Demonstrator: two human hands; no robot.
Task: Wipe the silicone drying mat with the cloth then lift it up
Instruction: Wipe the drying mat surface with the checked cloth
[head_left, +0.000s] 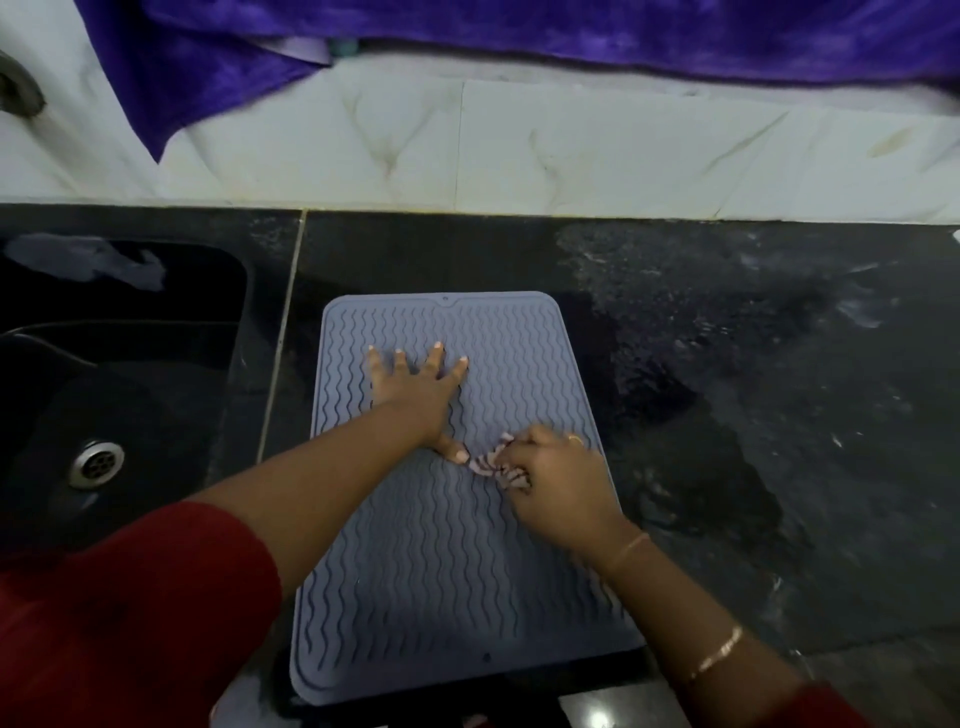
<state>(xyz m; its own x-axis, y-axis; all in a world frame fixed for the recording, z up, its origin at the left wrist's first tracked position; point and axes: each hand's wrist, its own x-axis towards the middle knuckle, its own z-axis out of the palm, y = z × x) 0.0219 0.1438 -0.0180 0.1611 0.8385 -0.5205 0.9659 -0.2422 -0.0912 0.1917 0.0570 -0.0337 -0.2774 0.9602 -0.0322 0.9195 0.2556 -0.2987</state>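
Observation:
A grey-blue silicone drying mat (447, 582) with wavy ridges lies flat on the black counter, its near edge hanging slightly over the counter's front. My left hand (415, 395) rests flat on the mat's upper left part, fingers spread. My right hand (556, 483) grips a small crumpled pale cloth (493, 462) and presses it on the mat near the middle, just right of my left thumb.
A black sink (124, 374) with a metal drain (96, 464) sits to the left of the mat. The black stone counter (727, 389) stretches to the right, with wet streaks. A white marble backsplash (519, 150) rises behind, and a purple towel (208, 57) hangs over it.

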